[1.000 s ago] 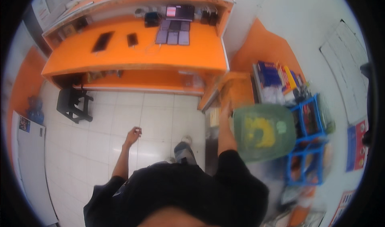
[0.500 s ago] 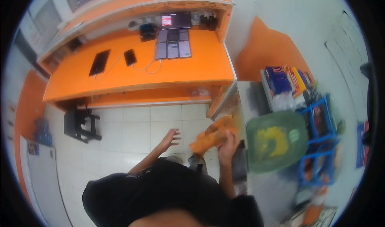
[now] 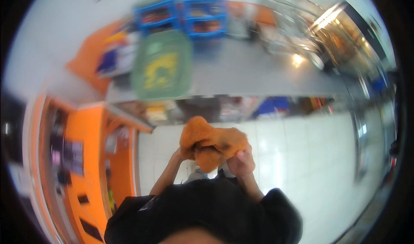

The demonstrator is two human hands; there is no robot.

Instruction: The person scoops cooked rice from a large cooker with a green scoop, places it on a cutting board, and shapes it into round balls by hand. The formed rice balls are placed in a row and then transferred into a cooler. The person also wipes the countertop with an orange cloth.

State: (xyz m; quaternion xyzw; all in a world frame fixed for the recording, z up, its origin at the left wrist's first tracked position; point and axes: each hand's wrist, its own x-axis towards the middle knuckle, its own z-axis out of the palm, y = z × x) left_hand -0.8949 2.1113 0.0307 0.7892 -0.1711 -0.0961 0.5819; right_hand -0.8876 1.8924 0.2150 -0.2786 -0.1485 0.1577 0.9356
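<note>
A fuzzy orange cloth [image 3: 228, 139] with dark stains is bunched up in front of my body, above the floor. My right hand [image 3: 242, 163] grips its right end, the thumb lying on top. At the cloth's left side is my left hand [image 3: 178, 156], and the fabric covers most of its fingers; it appears to hold that end.
Ahead runs a long grey counter [image 3: 258, 73] bearing a green lidded bin [image 3: 161, 65], blue drawer racks [image 3: 204, 17] and a lit glass display case [image 3: 351, 37]. Packages fill the shelf below. An orange desk [image 3: 88, 157] with phones stands left. Pale tiles [image 3: 297, 145] cover the floor.
My view has swung right, from the orange desk to the grey counter. The left hand, earlier apart with spread fingers, is now at the cloth. My right hand keeps its hold.
</note>
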